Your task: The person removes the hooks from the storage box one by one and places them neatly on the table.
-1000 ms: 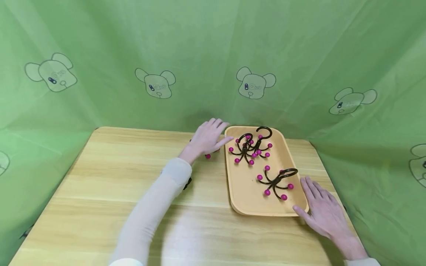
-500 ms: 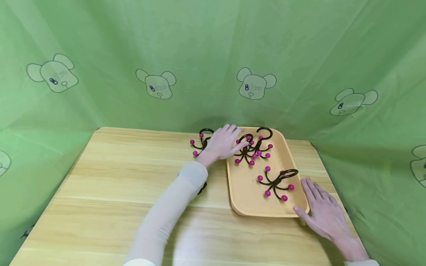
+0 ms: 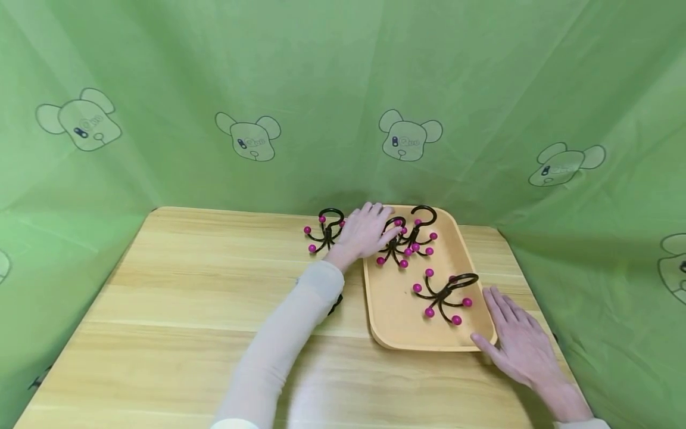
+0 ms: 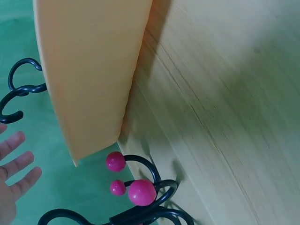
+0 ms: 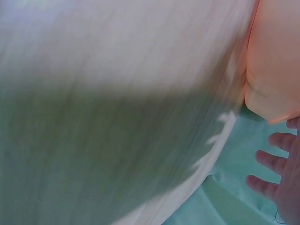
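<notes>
A peach plastic tray point(image 3: 391, 322) on the table has a hand at either side. At its far left rim my left hand point(image 3: 361, 233) reaches over the edge, fingers extended, overlapping a black hook with pink ball tips point(image 3: 395, 239). In the left wrist view those fingers point(image 4: 18, 164) are spread and hold nothing. My right hand point(image 3: 520, 342) lies along the near right corner, fingers straight and thumb at the rim. Beside it in the tray is another ball-tipped hook point(image 3: 443, 293); a third hook point(image 3: 415, 233) leans at the far end.
Outside the tray, left of my left hand, a similar ball-tipped hook point(image 3: 328, 235) lies on the wooden table point(image 3: 214, 286). A small dark piece point(image 3: 336, 304) shows from behind my left sleeve. Green fabric point(image 3: 321, 161) hangs around the table's back and sides.
My left hand has moved right, from over the hook on the table to the tray's left rim, uncovering much of that hook. The right hand and the tray have stayed put.
</notes>
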{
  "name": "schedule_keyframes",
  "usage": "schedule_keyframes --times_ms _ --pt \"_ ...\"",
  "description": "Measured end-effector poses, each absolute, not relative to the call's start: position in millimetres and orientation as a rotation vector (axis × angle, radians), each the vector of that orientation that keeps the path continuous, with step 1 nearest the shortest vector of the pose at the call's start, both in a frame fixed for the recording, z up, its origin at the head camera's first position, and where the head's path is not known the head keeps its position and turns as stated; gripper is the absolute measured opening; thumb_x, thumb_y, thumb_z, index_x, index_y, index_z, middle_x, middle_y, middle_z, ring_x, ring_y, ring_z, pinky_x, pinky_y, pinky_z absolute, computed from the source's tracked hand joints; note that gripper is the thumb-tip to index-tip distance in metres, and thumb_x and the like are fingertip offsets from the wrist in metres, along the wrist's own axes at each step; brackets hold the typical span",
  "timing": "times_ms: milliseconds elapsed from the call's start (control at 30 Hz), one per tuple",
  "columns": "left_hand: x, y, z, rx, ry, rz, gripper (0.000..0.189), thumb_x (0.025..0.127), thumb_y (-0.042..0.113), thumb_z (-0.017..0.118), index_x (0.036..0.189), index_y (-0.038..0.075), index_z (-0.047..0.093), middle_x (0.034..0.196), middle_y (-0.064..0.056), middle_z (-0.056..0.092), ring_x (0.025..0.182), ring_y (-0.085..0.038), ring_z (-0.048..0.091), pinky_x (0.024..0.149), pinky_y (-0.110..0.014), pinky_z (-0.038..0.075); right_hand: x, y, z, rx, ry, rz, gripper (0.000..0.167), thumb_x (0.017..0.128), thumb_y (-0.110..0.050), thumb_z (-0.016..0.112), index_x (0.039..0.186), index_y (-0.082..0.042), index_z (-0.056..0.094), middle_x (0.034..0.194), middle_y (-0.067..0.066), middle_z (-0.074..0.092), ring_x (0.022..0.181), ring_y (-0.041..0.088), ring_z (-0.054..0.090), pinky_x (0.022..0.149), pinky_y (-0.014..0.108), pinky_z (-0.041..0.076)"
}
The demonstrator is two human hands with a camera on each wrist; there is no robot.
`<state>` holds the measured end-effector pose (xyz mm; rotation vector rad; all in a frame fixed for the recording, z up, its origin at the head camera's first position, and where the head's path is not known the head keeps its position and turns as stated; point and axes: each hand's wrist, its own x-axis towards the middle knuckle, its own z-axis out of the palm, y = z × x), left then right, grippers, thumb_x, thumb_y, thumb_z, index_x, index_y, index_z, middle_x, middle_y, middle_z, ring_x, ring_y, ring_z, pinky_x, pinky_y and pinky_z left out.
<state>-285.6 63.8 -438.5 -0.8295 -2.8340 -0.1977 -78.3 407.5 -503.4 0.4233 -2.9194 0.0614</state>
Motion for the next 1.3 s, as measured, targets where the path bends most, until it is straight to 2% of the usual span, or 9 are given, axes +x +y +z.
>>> schedule_keyframes --times_ms 400,767,967,1300 --pt "-287.5 69.5 -443.6 -0.825 -2.814 -0.266 0.057 0.111 0.059 0.032 0.148 0.021 0.052 0.147 -0.003 0.061 0.135 -0.022 0.058 0.11 -0.04 0.055 -78.0 406.3 -503.3 0.416 -2.928 0.069 0.1 0.096 -0.054 0.066 0.17 -0.011 0.015 0.177 0.013 0.018 0.147 0.05 0.043 0.112 0.068 0.039" --pt "-288.6 72.7 -442.7 -0.816 -2.783 -0.176 0.051 0.113 0.055 0.032 0.145 0.022 0.056 0.143 -0.001 0.063 0.131 -0.021 0.059 0.107 -0.037 0.057 -78.5 407.6 -503.7 0.414 -2.923 0.061 0.099 0.096 -0.056 0.065 0.17 -0.01 0.017 0.173 0.019 0.029 0.147 0.049 0.043 0.111 0.067 0.039" --pt "-287.7 71.6 -443.0 -0.812 -2.761 -0.182 0.041 0.113 0.05 0.036 0.136 0.025 0.059 0.131 -0.001 0.066 0.122 -0.021 0.062 0.097 -0.037 0.059 -78.6 407.5 -504.0 0.417 -2.917 0.055 0.099 0.096 -0.057 0.065 0.169 -0.01 0.018 0.171 0.021 0.034 0.146 0.049 0.045 0.111 0.067 0.04" --pt "-286.4 69.0 -441.9 -0.829 -2.754 -0.18 0.043 0.114 0.052 0.033 0.137 0.028 0.06 0.131 -0.002 0.065 0.12 -0.021 0.061 0.095 -0.037 0.06 -78.2 407.1 -502.6 0.416 -2.916 0.044 0.099 0.096 -0.057 0.065 0.169 -0.01 0.018 0.173 0.019 0.031 0.145 0.049 0.045 0.112 0.067 0.041"
